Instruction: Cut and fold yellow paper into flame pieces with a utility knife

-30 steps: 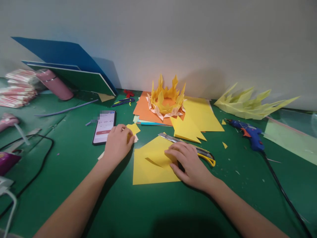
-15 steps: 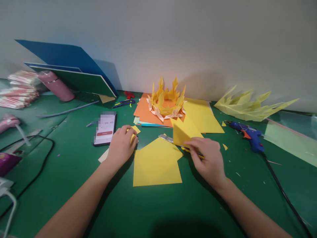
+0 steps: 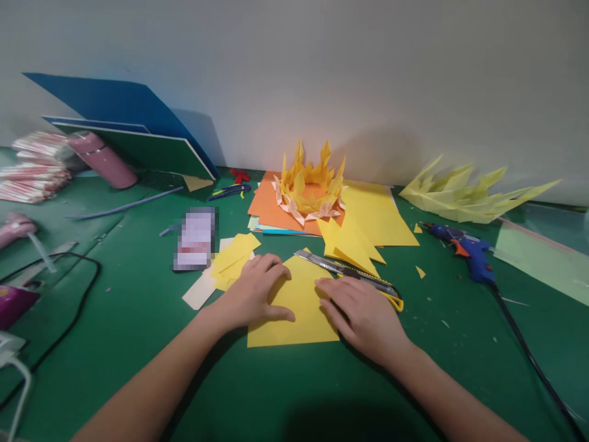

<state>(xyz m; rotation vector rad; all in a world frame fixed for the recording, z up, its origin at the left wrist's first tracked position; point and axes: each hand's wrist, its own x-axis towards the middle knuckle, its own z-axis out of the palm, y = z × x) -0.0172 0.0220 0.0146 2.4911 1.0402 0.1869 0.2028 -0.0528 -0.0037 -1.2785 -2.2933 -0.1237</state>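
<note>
A yellow paper sheet [image 3: 294, 328] lies flat on the green table in front of me. My left hand [image 3: 260, 291] is over its left side, thumb and fingers spread. On its right side rests or hovers my right hand [image 3: 361, 310], fingers stretched out and holding nothing. A box cutter [image 3: 343, 269] with a yellow-and-black handle lies slantwise just beyond my right fingers, its blade end over the sheet's top. Behind the cutter is a folded yellow paper piece [image 3: 350, 242]. Small yellow paper scraps [image 3: 234, 258] lie beyond my left wrist, on a pale strip [image 3: 200, 296].
A yellow-orange folded paper crown [image 3: 310, 190] stands on coloured sheets at the back. A phone [image 3: 196, 239] lies left, a pink bottle [image 3: 103, 159] leans farther back. At right are a blue glue gun [image 3: 473, 255] with its cord and a pale yellow paper crown [image 3: 473, 199].
My right hand has let go of the yellow paper piece, now lying behind the cutter. My left hand has left the small yellow scraps and moved right over the sheet.
</note>
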